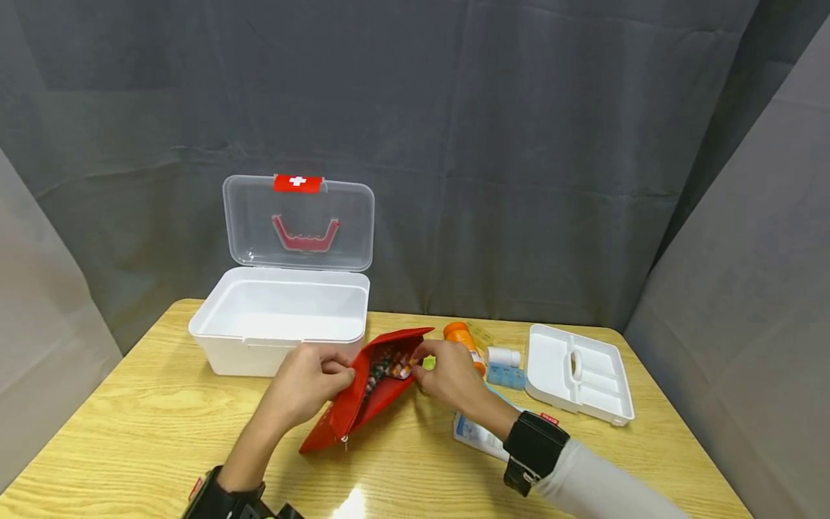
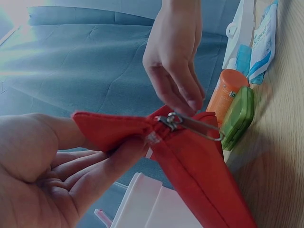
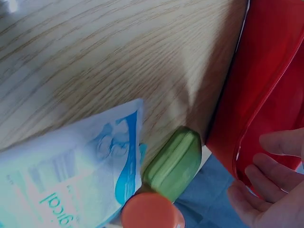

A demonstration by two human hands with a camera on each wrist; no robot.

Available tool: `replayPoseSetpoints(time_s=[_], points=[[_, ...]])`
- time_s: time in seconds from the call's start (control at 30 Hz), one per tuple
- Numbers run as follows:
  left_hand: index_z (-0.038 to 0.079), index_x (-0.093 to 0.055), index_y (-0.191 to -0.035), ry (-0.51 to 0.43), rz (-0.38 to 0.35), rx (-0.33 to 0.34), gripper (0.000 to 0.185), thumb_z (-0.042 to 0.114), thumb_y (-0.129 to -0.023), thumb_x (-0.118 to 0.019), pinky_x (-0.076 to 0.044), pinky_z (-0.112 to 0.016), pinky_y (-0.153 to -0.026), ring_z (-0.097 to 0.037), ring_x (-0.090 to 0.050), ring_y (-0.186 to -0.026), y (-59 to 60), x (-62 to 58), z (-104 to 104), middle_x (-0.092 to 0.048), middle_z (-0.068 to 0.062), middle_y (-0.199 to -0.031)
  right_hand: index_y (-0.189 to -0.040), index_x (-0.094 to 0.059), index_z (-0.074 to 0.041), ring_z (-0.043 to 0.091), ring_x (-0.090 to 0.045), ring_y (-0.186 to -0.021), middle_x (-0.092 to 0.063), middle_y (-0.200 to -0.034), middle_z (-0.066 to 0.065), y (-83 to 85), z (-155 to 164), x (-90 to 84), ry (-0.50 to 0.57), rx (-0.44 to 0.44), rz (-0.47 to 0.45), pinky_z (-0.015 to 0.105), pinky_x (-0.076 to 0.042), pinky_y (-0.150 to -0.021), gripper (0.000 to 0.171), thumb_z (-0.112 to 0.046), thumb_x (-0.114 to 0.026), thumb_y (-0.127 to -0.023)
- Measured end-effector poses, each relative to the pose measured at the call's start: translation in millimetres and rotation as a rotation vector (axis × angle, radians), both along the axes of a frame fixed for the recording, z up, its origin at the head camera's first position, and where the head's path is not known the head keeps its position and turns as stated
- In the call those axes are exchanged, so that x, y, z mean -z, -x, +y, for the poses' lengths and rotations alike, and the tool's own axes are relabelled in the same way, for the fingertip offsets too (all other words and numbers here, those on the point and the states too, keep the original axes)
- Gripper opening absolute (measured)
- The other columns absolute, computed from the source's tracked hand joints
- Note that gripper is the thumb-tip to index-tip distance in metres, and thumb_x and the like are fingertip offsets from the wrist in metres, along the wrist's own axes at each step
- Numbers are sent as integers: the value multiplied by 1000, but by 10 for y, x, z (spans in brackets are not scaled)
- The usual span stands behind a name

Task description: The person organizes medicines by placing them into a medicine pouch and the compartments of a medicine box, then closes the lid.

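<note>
A red zip pouch [image 1: 389, 395] gapes open above the table, with capsule blister packs [image 1: 387, 366] showing inside. My left hand [image 1: 308, 382] pinches its left edge between thumb and fingers, beside the metal zipper pull [image 2: 192, 124]. At the opposite end of the opening, my right hand [image 1: 450, 371] holds the pouch's edge, its thumb toward the inside in the right wrist view. Close to the right hand are a green case [image 2: 238, 118] and an orange bottle [image 1: 460, 336]. A white-and-blue packet [image 3: 71, 175] lies under the right forearm.
A white first-aid box [image 1: 259, 357] stands at the back left, its clear lid [image 1: 246, 241] raised. Rightward are a white bottle [image 1: 503, 356], a blue pill organizer [image 1: 506, 376] and a white compartment tray [image 1: 541, 364] with a handle. Grey curtains surround the table.
</note>
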State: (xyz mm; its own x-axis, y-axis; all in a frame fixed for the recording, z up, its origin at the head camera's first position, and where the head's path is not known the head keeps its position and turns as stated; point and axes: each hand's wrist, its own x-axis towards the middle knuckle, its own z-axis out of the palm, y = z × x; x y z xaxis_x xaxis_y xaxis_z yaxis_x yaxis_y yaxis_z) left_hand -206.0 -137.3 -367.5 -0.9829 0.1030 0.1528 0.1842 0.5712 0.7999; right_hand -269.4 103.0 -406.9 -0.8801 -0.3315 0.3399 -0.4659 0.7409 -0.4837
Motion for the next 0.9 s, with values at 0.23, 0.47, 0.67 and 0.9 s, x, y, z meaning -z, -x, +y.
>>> replayPoseSetpoints(time_s=[0.23,0.47,0.67,0.9], points=[[9,-75,-82,-4,-3,7,11,3,-82,-65,-52,-26,-62,-10,-61,-65,-8,-10,-4,-69,3,-70,-94,-77,-7,31,-71,-93,-76,-94,10,-55,227,-66,-34,36,-27,47,-57,-81,14,-8,-79,-80],[9,-75,-82,-1,-14,1,10,4,-82,-66,-52,-26,-62,-11,-62,-66,-4,2,0,-69,4,-69,-103,-75,-4,31,-70,-94,-75,-99,12,-103,450,-110,-108,69,-111,46,-58,-81,22,-6,-76,-81],[8,-74,-83,-14,-24,3,10,3,-83,-66,-54,-26,-62,-11,-63,-66,0,3,7,-71,2,-71,-102,-73,-1,29,-69,-92,-74,-98,13,-135,640,-91,-180,77,-161,45,-58,-83,23,-8,-77,-80],[9,-74,-82,-9,-11,11,10,3,-83,-66,-52,-25,-60,-10,-62,-64,1,-5,8,-69,3,-70,-108,-71,-2,21,-62,-84,-70,-97,11,-140,780,-51,-302,100,-335,40,-54,-74,36,-13,-85,-77]])
